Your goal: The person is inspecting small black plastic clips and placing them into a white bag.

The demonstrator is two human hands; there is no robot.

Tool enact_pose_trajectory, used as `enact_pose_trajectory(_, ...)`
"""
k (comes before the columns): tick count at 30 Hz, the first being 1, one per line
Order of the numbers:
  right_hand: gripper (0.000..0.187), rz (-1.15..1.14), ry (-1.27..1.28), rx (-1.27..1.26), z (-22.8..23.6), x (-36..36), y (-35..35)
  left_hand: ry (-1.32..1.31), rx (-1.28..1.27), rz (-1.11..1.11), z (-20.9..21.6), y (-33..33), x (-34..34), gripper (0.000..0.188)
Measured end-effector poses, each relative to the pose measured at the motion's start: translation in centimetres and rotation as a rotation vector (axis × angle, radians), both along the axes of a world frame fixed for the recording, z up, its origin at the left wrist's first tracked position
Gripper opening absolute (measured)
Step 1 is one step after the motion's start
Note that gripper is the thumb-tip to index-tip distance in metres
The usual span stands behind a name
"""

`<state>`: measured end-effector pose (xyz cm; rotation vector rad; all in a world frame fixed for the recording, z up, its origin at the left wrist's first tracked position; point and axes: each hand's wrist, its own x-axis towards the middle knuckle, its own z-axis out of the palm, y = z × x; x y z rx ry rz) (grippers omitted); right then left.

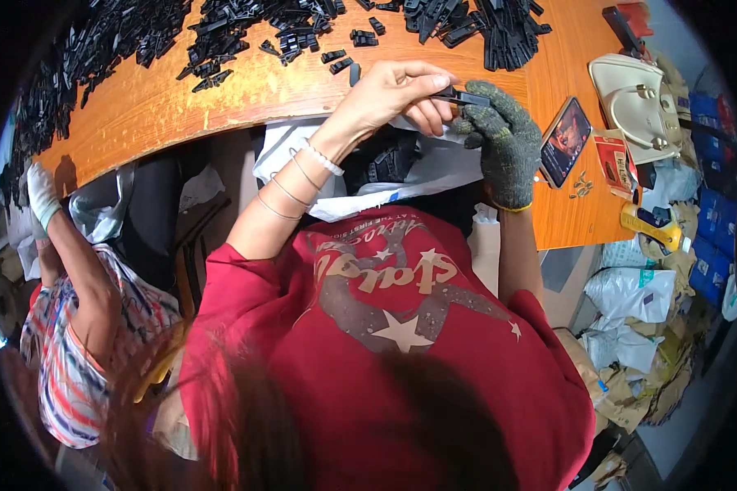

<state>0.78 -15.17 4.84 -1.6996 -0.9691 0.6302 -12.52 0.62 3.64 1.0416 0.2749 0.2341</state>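
Just over the table's near edge, a small narrow black plastic part [472,98] is held between my two hands. My bare left hand [391,94], with bracelets at its wrist, pinches one end between thumb and fingers. The other end sits in the bent fingers of my right hand [506,139], which wears a dark grey knit glove. Below them a white plastic bag [446,170] lies spread over my lap, with black parts [393,164] inside it. Loose black parts [340,64] lie on the wooden table [160,114] beyond my left hand.
Big heaps of black parts [221,29] cover the table's far side. On the right are a phone [567,141], a red packet [614,159] and a cream handbag [630,98]. At left a co-worker's white-gloved hand [42,192] touches the table edge. White bags [630,295] lie at right.
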Motion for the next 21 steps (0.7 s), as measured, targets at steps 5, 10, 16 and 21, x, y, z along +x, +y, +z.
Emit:
enact_pose_trajectory(5,0.024,0.063,0.042,0.127,0.0,-0.3,0.0,0.054,0.046,-0.004,-0.4,-0.2,-0.2,0.029)
enact_pose_trajectory(10,0.024,0.042,-0.021,0.133,0.7,-0.7,0.3,0.153,0.262,-0.006,0.1,-0.1,-0.2,0.029)
enact_pose_trajectory(16,0.028,0.291,0.297,-0.263,2.2,-1.2,-0.4,0.159,1.009,0.291,-1.7,2.4,1.8,0.026)
enact_pose_trajectory(21,0.026,0.195,0.318,-0.196,1.1,-1.1,-1.1,0.112,1.445,0.559,-2.5,2.2,6.5,0.022)
